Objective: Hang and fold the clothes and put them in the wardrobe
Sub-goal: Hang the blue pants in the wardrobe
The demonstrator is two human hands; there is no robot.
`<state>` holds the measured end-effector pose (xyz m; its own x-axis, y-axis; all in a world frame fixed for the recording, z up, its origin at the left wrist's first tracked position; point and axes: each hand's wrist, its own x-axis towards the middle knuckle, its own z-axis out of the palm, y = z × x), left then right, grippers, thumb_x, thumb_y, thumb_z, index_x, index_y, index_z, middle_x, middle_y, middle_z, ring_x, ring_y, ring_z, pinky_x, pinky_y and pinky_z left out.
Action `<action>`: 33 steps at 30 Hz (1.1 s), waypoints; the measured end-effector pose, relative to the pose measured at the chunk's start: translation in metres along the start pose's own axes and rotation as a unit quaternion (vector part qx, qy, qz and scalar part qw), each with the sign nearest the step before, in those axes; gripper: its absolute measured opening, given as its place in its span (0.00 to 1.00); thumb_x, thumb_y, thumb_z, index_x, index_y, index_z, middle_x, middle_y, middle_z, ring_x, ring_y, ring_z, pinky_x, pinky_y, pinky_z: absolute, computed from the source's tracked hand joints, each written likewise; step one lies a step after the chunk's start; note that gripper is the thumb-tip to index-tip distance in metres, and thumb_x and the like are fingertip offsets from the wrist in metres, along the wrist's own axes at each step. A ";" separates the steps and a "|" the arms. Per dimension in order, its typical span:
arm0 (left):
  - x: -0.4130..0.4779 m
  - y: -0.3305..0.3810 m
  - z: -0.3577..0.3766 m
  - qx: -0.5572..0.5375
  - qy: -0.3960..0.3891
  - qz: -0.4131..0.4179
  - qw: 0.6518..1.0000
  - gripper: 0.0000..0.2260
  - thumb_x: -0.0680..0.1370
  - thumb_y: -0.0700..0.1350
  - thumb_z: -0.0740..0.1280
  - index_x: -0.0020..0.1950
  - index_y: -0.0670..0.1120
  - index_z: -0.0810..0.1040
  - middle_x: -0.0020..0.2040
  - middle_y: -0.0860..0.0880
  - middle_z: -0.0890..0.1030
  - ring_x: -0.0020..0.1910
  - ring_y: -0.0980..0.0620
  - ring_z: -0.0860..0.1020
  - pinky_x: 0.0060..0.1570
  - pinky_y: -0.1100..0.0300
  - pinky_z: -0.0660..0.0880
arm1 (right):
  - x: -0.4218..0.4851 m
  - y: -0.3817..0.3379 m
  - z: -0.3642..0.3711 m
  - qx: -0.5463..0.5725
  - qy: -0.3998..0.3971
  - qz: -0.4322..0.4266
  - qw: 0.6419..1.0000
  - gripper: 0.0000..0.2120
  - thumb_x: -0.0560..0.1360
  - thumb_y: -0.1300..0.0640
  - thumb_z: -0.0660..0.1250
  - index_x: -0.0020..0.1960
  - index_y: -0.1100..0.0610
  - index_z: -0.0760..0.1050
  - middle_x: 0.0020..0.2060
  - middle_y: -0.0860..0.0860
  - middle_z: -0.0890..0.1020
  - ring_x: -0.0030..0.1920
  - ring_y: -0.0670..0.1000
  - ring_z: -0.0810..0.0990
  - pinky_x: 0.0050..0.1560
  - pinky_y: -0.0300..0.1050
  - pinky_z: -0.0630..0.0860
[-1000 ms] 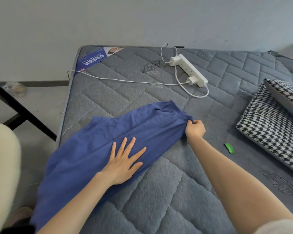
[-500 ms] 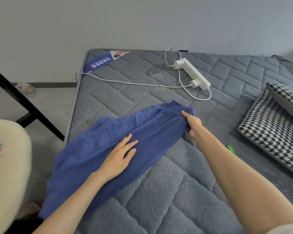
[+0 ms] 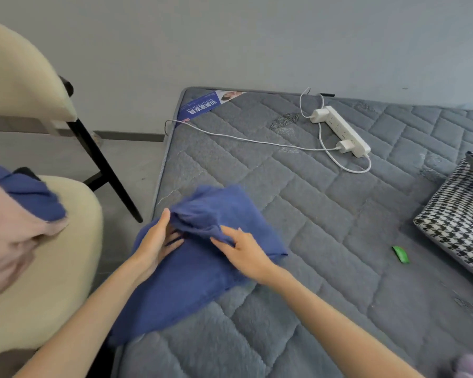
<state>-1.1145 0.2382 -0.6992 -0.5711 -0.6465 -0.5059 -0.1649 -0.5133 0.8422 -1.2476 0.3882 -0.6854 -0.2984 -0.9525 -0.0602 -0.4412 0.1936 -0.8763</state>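
The left hand [image 3: 159, 242] lies with fingers spread and slack against the left side of the blue garment [image 3: 202, 257], its thumb raised along a bunched fold; whether it grips the cloth I cannot tell. The right hand [image 3: 243, 252] pinches a ridge of the same cloth between thumb and fingers near the garment's middle. The garment is soft, matte, crumpled fabric, doubled over itself into a rough wedge, and it rests on the near left corner of the mattress [image 3: 325, 241], its lower end hanging past the edge. The mattress is grey and fuzzy, quilted in slanted brick shapes. Farther back on it lies a white power strip [image 3: 342, 130] with two plugs and looping white cables. A small green object [image 3: 401, 254] sits near a houndstooth cushion [image 3: 456, 225] at the right. Beside the bed stands a cream padded chair [image 3: 38, 255] on black legs, with pink and blue clothes [image 3: 14, 219] heaped on its seat.
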 end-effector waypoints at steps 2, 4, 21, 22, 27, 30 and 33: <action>-0.006 -0.009 -0.009 -0.016 0.011 -0.048 0.999 0.15 0.80 0.59 0.56 0.52 0.51 0.77 0.49 0.51 0.81 0.50 0.53 0.78 0.45 0.59 0.74 | -0.007 0.012 0.016 -0.131 -0.103 0.008 0.986 0.16 0.80 0.54 0.61 0.68 0.48 0.71 0.67 0.42 0.73 0.69 0.44 0.67 0.73 0.58 0.45; -0.010 -0.017 -0.013 -0.014 0.029 -0.063 0.997 0.13 0.79 0.55 0.62 0.54 0.48 0.77 0.49 0.50 0.82 0.52 0.49 0.78 0.45 0.58 0.75 | -0.012 0.021 0.018 -0.237 -0.174 0.007 0.956 0.25 0.77 0.51 0.64 0.73 0.48 0.65 0.74 0.44 0.63 0.76 0.47 0.55 0.74 0.60 0.39; -0.027 -0.041 -0.005 0.429 0.194 0.280 0.837 0.21 0.75 0.51 0.68 0.67 0.50 0.70 0.65 0.48 0.66 0.62 0.45 0.65 0.61 0.55 0.63 | 0.049 0.052 -0.045 -0.158 0.078 0.275 0.945 0.29 0.78 0.39 0.57 0.67 0.61 0.66 0.62 0.57 0.75 0.61 0.59 0.73 0.56 0.51 0.71; -0.029 -0.044 -0.005 0.478 0.158 0.274 0.819 0.24 0.76 0.54 0.66 0.70 0.52 0.67 0.70 0.48 0.62 0.66 0.45 0.62 0.63 0.52 0.62 | 0.052 0.054 -0.042 -0.149 0.080 0.275 0.946 0.29 0.78 0.37 0.57 0.64 0.61 0.68 0.59 0.57 0.76 0.57 0.58 0.75 0.51 0.49 0.71; -0.025 -0.068 -0.010 0.638 -0.011 0.163 0.752 0.32 0.79 0.62 0.52 0.72 0.61 0.32 0.75 0.54 0.30 0.74 0.49 0.31 0.71 0.43 0.37 | 0.060 0.056 -0.034 -0.108 0.107 0.267 0.952 0.27 0.74 0.37 0.63 0.59 0.58 0.69 0.49 0.51 0.76 0.50 0.55 0.77 0.49 0.51 0.75; -0.024 -0.070 -0.007 0.659 -0.020 0.145 0.738 0.32 0.79 0.63 0.49 0.68 0.62 0.25 0.72 0.55 0.25 0.71 0.50 0.26 0.69 0.40 0.33 | 0.059 0.060 -0.040 -0.139 0.110 0.231 0.957 0.20 0.76 0.41 0.63 0.51 0.59 0.73 0.43 0.51 0.78 0.45 0.54 0.78 0.44 0.51 0.75; -0.020 -0.064 0.005 0.669 -0.029 0.145 0.729 0.31 0.79 0.63 0.48 0.69 0.61 0.26 0.72 0.54 0.25 0.71 0.48 0.25 0.68 0.40 0.31 | 0.056 0.062 -0.053 -0.114 0.136 0.200 0.964 0.19 0.78 0.46 0.63 0.37 0.59 0.70 0.32 0.52 0.76 0.34 0.53 0.74 0.35 0.48 0.70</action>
<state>-1.0966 0.2871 -0.7423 -0.7650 -0.5729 -0.2942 -0.6440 0.6746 0.3609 -1.3369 0.3596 -0.7179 -0.6799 -0.7006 -0.2166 -0.4109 0.6085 -0.6789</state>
